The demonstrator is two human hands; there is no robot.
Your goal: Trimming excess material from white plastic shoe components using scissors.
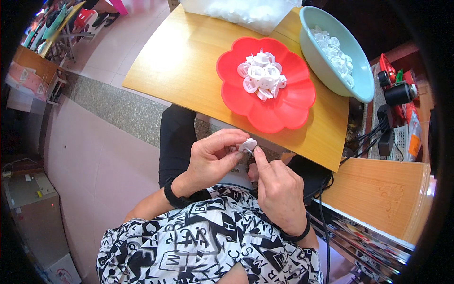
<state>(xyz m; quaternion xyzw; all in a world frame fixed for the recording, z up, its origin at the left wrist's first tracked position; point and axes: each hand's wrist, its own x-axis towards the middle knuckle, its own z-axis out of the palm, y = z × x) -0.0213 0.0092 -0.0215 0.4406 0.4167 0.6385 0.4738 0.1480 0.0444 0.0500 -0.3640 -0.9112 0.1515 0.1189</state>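
Observation:
Between the thumb and fingers of my left hand (pixel 215 154) is a small white round plastic part (pixel 247 145), held over my lap just off the table's near edge. My right hand (pixel 280 189) is beside it, index fingertip at the part's right edge. Its other fingers are curled in, and its thumb is hidden. A thin pale sliver shows between the part and this fingertip; I cannot make out what it is. Beyond my hands, a red flower-shaped bowl (pixel 283 111) holds a heap of similar white plastic parts (pixel 262 73).
The bowl stands on a yellow wooden table (pixel 165 61). A light-blue basin (pixel 326 78) with more white parts is at the far right, and a translucent bin (pixel 227 16) stands at the back. Black cables (pixel 371 137) hang right of the table, near a wooden ledge (pixel 378 194).

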